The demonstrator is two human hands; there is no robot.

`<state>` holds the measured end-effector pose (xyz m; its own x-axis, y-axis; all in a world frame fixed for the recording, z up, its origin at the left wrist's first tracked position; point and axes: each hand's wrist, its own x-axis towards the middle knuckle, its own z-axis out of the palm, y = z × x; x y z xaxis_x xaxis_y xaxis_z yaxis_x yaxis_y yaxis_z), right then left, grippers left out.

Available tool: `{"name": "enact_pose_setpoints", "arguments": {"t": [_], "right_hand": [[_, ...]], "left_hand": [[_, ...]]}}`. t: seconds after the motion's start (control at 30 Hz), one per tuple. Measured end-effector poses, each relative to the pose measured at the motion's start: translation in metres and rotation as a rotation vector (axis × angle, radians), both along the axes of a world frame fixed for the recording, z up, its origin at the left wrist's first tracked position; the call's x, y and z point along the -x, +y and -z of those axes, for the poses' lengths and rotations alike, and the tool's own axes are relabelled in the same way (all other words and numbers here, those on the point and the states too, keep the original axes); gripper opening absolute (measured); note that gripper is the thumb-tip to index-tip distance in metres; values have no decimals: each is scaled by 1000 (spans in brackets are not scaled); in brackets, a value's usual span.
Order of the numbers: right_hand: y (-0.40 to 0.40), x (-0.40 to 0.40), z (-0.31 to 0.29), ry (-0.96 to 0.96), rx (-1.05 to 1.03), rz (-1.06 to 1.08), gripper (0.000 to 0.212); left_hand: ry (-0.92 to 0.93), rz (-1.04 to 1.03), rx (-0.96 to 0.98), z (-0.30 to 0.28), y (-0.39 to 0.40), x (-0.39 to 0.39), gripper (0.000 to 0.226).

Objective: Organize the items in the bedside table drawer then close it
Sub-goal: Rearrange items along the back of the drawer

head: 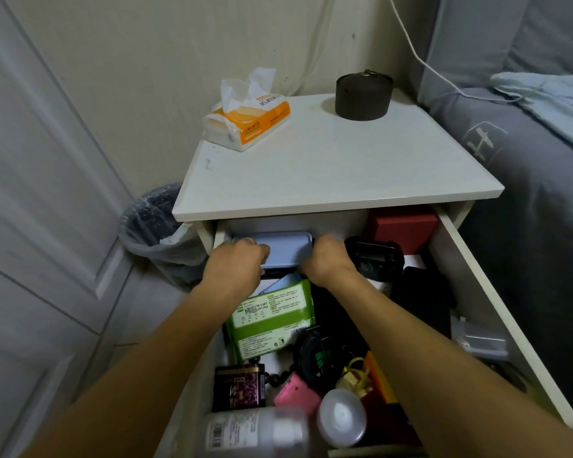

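Pale-blue flat plastic case (283, 246) sat at the white drawer's (460, 259) back-left corner, your left hand (235, 266) and right hand (325, 259) gripping its ends; you did best seating it flush against the back wall.

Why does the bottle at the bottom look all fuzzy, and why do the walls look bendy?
Head view: the clear bottle sits very close to the camera, so it blurs; the wide-angle lens bends the door and drawer edges; lighting is dim and soft, without strong glare.
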<state>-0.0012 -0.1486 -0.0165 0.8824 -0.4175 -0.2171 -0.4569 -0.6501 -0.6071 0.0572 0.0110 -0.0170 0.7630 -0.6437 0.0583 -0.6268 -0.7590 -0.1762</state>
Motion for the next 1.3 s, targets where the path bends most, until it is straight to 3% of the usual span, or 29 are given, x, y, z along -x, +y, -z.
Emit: {"name": "enact_pose_setpoints", "arguments": {"t": [0.13,0.33,0.73,1.0,1.3], "right_hand": [[-2,4,17,-97,-28,30,32],[-7,3,25,-75,-89,29,31],[-12,9,17,59,-66,-142,40],[-9,7,22,-68,-152,-43,53],[-17,1,27,-9,-57,-127,37]], "left_hand": [[-48,24,-61,4,0,-2,18],[-93,1,-90,9,3,-5,37],[-45,-121,-126,-9,-4,20,18],[-76,-164,-113,-10,-4,25,20],[-84,-155,-179,-7,-8,26,21]]}}
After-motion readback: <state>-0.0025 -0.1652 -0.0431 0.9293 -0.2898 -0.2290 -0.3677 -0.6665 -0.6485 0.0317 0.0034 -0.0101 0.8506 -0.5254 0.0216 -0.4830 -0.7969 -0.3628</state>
